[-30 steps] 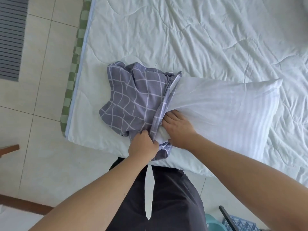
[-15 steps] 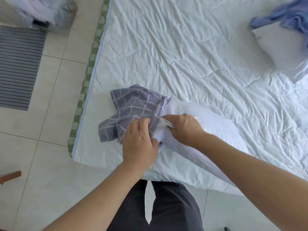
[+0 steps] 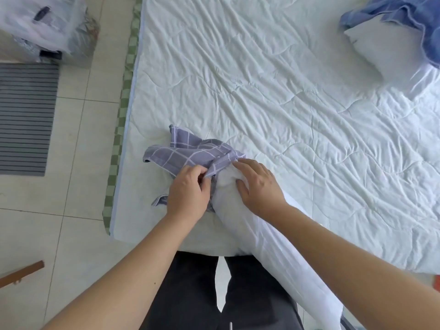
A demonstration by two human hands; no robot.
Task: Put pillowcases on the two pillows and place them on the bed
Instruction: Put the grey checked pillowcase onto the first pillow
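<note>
A grey checked pillowcase lies bunched near the bed's front left corner. My left hand pinches its opening edge. The end of a white pillow sits at that opening, and my right hand grips this end with curled fingers. The rest of the pillow slopes down off the bed's front edge, under my right forearm. A second white pillow lies at the far right of the bed, partly under a blue pillowcase.
The bed carries a wrinkled white quilted cover. Tiled floor lies to the left, with a grey striped mat, plastic-wrapped bundles and a wooden bar. My dark trousers show below the bed edge.
The view has tilted up, bringing the second pillow and blue pillowcase into sight. The pillow has swung to hang off the front edge. Both hands have shifted to the pillowcase opening.
</note>
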